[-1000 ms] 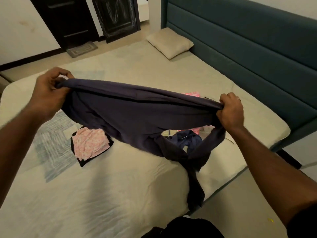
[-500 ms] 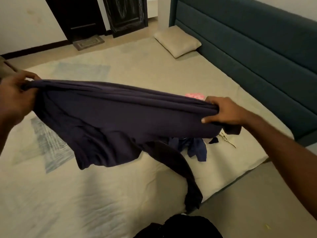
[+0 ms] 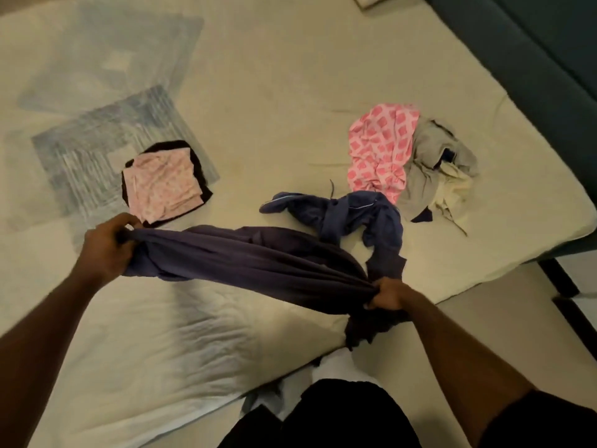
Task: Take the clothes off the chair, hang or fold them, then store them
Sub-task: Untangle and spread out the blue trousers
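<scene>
Head view: a dark navy soft-knit garment (image 3: 258, 263) stretched between two hands over the cream-sheeted bed (image 3: 274, 101), ready to be folded.

The left hand (image 3: 106, 250) grips one bunched end and the right hand (image 3: 389, 294) clamps the other, fingers curled tight into the cloth; the garment hangs in a twisted rope just above the bed's near edge, one tail drooping below the right fist. To fold it well, I judge the fabric should first be shaken flat and laid smooth on the sheet, seams aligned, before halving. A folded pink-patterned piece on a black one (image 3: 164, 184) lies beyond the left hand; a crumpled blue garment (image 3: 352, 218), a pink checked cloth (image 3: 379, 150) and a grey one (image 3: 429, 166) await.
</scene>
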